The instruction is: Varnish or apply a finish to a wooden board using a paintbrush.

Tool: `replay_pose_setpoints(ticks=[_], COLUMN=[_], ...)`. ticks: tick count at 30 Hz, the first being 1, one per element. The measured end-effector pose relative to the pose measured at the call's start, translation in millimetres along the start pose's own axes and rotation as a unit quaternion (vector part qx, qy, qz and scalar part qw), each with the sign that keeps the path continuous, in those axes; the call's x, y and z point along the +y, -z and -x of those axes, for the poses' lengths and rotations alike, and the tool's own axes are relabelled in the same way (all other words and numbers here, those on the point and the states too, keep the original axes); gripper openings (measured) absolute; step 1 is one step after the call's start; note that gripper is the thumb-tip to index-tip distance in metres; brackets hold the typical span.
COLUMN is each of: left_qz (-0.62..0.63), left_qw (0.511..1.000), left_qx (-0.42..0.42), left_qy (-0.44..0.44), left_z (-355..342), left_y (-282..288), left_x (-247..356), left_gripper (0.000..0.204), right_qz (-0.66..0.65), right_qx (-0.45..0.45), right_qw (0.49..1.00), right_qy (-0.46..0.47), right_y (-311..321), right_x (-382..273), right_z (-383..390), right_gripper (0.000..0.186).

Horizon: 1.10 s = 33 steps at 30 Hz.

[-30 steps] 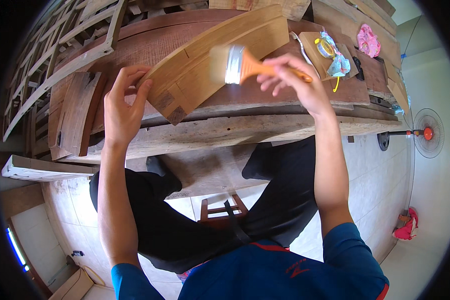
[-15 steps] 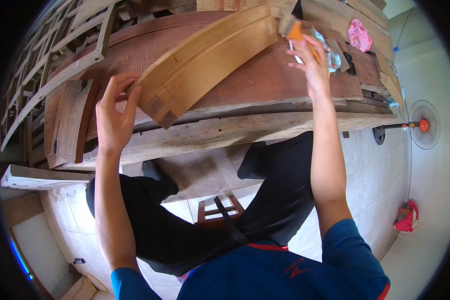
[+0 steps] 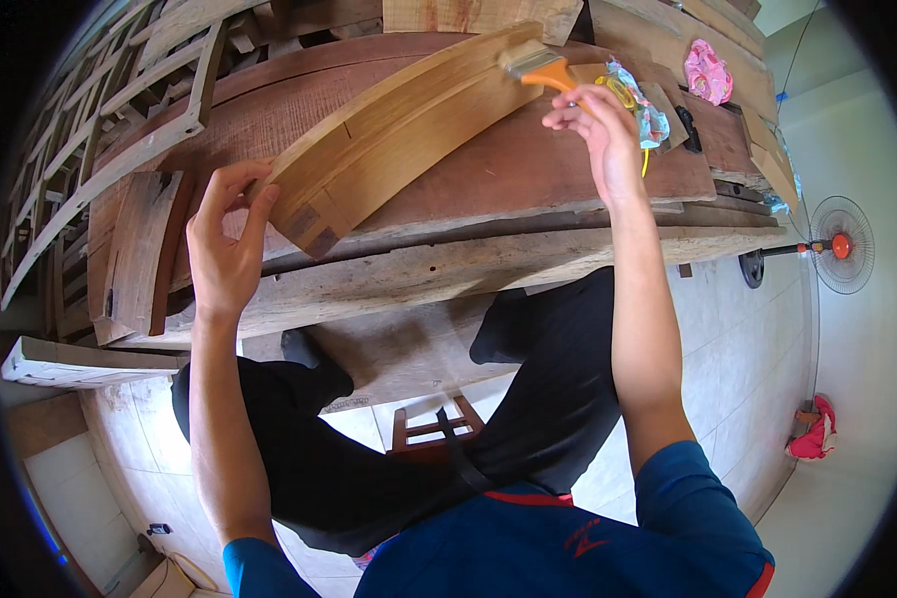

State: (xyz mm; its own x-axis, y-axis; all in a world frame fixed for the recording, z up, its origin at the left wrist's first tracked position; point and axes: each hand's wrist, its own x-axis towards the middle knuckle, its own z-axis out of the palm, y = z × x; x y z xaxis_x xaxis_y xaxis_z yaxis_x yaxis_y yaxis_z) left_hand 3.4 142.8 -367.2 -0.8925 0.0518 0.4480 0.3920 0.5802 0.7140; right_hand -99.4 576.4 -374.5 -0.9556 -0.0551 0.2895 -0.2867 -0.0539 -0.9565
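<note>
Pale curved wooden piece [image 3: 399,135], just one, lies tilted on the dark plank table [image 3: 528,169]. Left hand [image 3: 224,244] pinches its lower end; right hand [image 3: 598,130] grips one orange-handled paintbrush [image 3: 538,66], bristles on its upper end.

A smooth, pale curved wooden panel [image 3: 399,140] and an orange plastic-handled bristle brush [image 3: 540,68] are seen above rough, matt reddish planks [image 3: 488,179].
</note>
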Motion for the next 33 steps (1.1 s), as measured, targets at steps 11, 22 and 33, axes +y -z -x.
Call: replay_pose_setpoints(ticks=[11, 22, 33], left_qz=[-0.014, -0.035, 0.004], left_qw=[0.999, 0.999, 0.999], left_qx=[0.036, -0.004, 0.009], left_qy=[-0.008, 0.014, 0.035], left_z=[-4, -5, -4], left_y=[-3, 3, 1], left_x=[-2, 6, 0], left_gripper=[0.018, 0.023, 0.023], right_qz=[0.082, 0.109, 0.083], right_qx=[-0.096, -0.032, -0.15], right_qw=[0.992, 0.992, 0.98], right_qy=[0.013, 0.054, 0.1], right_y=[-21, -85, -117], right_x=[-16, -9, -11], right_z=[12, 43, 61], right_gripper=[0.032, 0.026, 0.019])
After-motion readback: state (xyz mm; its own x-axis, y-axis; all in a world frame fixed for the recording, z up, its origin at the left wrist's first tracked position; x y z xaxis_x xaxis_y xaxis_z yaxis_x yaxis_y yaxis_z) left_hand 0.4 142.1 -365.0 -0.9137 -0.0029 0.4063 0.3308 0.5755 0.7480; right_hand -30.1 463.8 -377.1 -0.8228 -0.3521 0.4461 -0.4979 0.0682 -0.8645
